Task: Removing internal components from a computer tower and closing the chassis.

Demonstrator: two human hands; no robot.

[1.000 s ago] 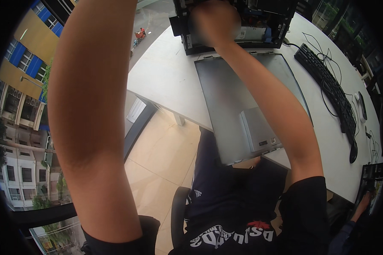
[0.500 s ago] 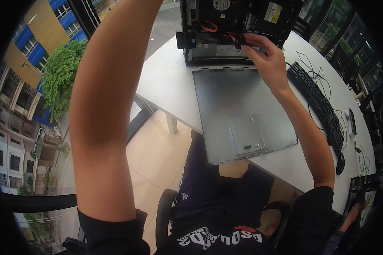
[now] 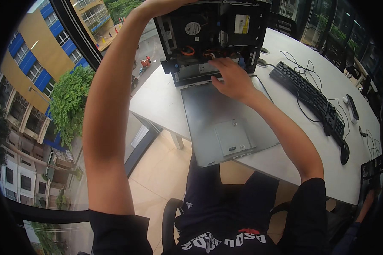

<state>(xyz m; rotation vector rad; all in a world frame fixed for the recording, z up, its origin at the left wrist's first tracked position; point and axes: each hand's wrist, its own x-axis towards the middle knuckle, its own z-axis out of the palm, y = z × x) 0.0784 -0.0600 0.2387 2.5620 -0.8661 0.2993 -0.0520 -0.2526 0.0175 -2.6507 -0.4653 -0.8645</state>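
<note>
An open black computer case stands on the white table, its inside with a round fan and orange cables facing me. My right hand lies flat with fingers spread on the case's lower edge, its fingertips on a grey metal strip. My left arm reaches up along the left side; my left hand sits at the case's top left corner, and the frame edge cuts off its fingers. A grey metal side panel lies flat on the table in front of the case, under my right wrist.
A black keyboard and a black mouse with loose cables lie on the right of the table. A large window fills the left side. I sit on a black chair at the table's near edge, with tan floor tiles below.
My right hand came down from deep inside the case, past the cables, to the case's lower edge. My left arm stays raised at the case's top.
</note>
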